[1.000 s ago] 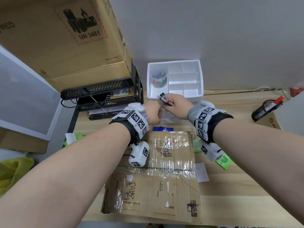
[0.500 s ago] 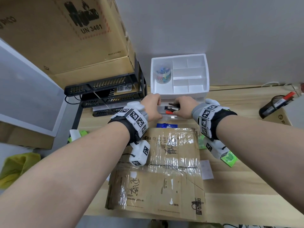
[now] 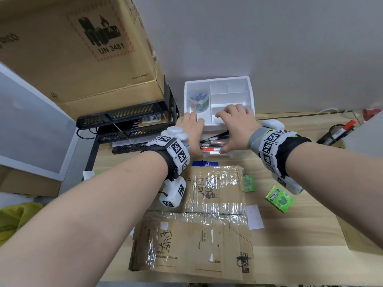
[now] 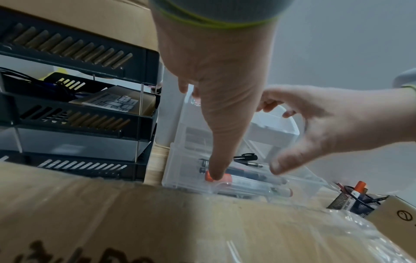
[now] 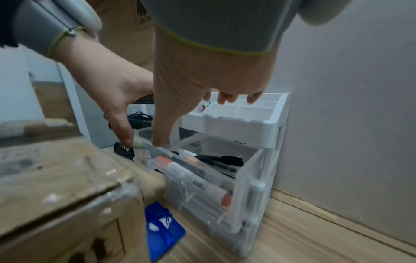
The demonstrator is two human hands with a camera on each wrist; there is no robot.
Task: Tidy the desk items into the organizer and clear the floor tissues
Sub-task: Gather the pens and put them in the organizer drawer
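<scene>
**Q:** What do we see stored so far?

**A:** The white organizer (image 3: 219, 104) stands on the counter (image 3: 300, 228) against the wall. Its clear drawer (image 5: 225, 178) is pulled out and holds several pens and markers (image 3: 211, 145), among them one with an orange cap (image 4: 217, 177). A cup of coloured clips (image 3: 198, 99) sits in the top tray's left compartment; the other top compartments look bare.

**Q:** How do we read each grip?

**A:** Both are spread and hold nothing. The left hand (image 3: 191, 131) rests its fingers on the organizer's front rim, its thumb pointing down toward the drawer front. The right hand (image 3: 236, 125) likewise reaches its fingers over the top tray, thumb down near the drawer's front edge. We judge that the hands are placed to push the drawer shut.

**Q:** What is left on the counter?

**A:** Two green gum packs (image 3: 279, 198) lie to the right of the flattened cardboard (image 3: 196, 235), a blue card (image 5: 164, 229) lies just before the drawer, and a mesh pen holder (image 4: 351, 201) lies tipped further right. A white paper slip (image 3: 253, 217) lies beside the cardboard.

**Q:** And the floor tissues?

**A:** We cannot see any in these views; that part appears not yet begun. We place the task at an early-to-middle stage.
</scene>
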